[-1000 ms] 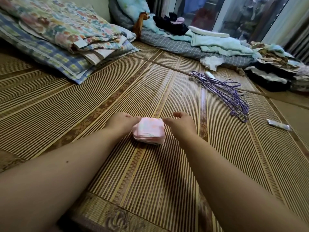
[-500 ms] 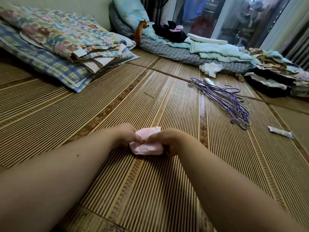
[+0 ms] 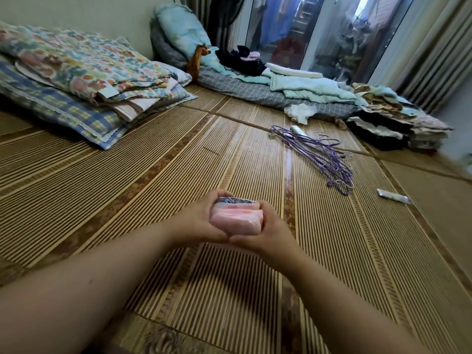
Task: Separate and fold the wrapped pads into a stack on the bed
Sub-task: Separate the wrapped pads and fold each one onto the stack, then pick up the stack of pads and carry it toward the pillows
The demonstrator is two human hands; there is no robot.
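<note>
The step in hand looks like squaring up the bundle of pads (image 3: pixel 236 217) before any one is peeled off. It sits clamped between the two hands, over the woven mat (image 3: pixel 153 175) of the bed. Whether its underside touches the mat is hidden.

The left hand (image 3: pixel 196 222) cups one end and the right hand (image 3: pixel 269 229) cups the other. The fingers (image 3: pixel 257 206) of both curl over the far edge, and the thumbs meet just under the near edge. Both sets of fingers are closed on the bundle, not spread.

To do this well, the squeeze should probably stay light and even from both ends, so the soft wrappers line up without creasing. One thumb could then slide between the top two layers while the other hand steadies the rest. A loose grip might let the slick wrappers fan out and spill.

Between the fingers, the bundle shows several pale pink layers seen edge-on, puffy and a little crinkled. A blue-patterned edge peeks out on the far side by the fingertips. I cannot count the pads.
</note>
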